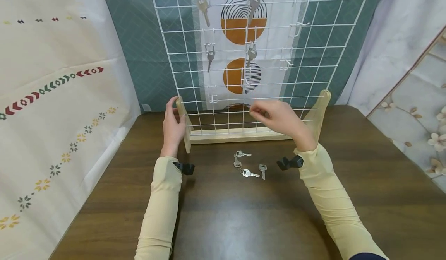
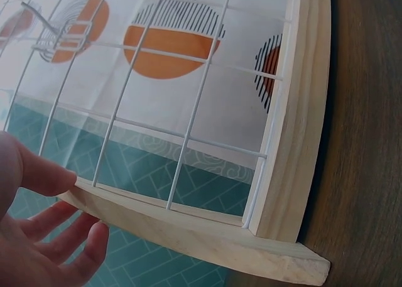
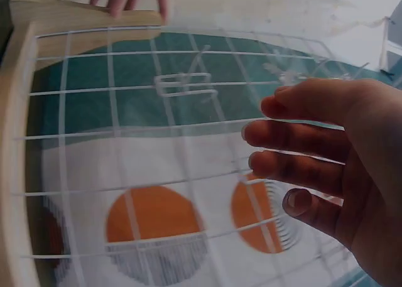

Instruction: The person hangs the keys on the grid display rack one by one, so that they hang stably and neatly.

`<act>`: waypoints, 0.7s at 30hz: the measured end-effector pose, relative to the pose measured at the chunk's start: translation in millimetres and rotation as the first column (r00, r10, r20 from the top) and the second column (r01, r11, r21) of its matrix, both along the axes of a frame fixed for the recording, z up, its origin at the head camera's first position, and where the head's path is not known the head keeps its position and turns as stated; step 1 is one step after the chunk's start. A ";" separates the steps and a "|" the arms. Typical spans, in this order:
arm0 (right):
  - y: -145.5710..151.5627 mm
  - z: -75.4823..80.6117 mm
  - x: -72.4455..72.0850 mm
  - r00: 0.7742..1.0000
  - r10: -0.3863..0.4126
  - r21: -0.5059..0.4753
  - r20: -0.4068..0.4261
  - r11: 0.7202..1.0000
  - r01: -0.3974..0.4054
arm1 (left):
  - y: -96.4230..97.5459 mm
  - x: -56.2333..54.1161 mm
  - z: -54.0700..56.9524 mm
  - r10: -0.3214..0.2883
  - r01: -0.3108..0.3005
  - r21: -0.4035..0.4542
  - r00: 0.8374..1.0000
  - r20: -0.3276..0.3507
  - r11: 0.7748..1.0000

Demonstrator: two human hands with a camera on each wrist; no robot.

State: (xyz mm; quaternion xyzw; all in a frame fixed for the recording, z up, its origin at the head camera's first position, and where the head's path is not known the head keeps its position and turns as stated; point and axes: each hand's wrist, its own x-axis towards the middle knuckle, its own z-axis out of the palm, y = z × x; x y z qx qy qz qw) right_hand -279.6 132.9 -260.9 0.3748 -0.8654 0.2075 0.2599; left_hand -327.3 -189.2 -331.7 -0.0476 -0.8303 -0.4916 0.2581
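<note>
At the stand's left end, my left hand [image 1: 173, 126] grips the wooden side support [image 2: 176, 233], thumb on one edge and fingers on the other. My right hand [image 1: 278, 117] is raised before the lower part of the white wire grid [image 1: 216, 124], below a bare hook [image 1: 245, 82]. Its fingers are loosely bent, thumb close to the index fingertip, with no key showing between them. Several keys hang on the grid's hooks, among them an upper key [image 1: 203, 8] and a lower one [image 1: 251, 54]. More loose keys [image 1: 251, 173] lie on the table in front of the stand.
Other hooks are bare, such as a lower left hook [image 1: 212, 98] and a right one [image 1: 287, 63]. The stand's wooden base bar [image 1: 237, 137] crosses the back of the brown table [image 1: 223, 221]. Patterned cloths [image 1: 69, 97] hang around it.
</note>
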 end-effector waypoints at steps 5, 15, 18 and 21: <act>-9.0 -23.7 -2.0 0.994 0.001 0.070 0.113 0.998 -0.009 | -2.2 -0.8 0.7 -0.005 0.005 -0.004 1.000 0.006 1.000; -26.1 -63.5 -17.1 0.896 0.092 0.328 0.435 0.910 -0.253 | -3.1 -0.3 2.2 0.001 -0.001 -0.001 1.000 -0.001 1.000; -32.4 -75.2 -19.3 0.844 0.125 0.361 0.522 0.864 -0.351 | -2.0 -0.1 1.8 -0.001 0.001 -0.002 1.000 0.004 1.000; -38.7 -83.8 -20.8 0.794 0.142 0.365 0.591 0.831 -0.420 | -0.7 -0.1 1.9 0.000 0.000 0.000 1.000 0.006 1.000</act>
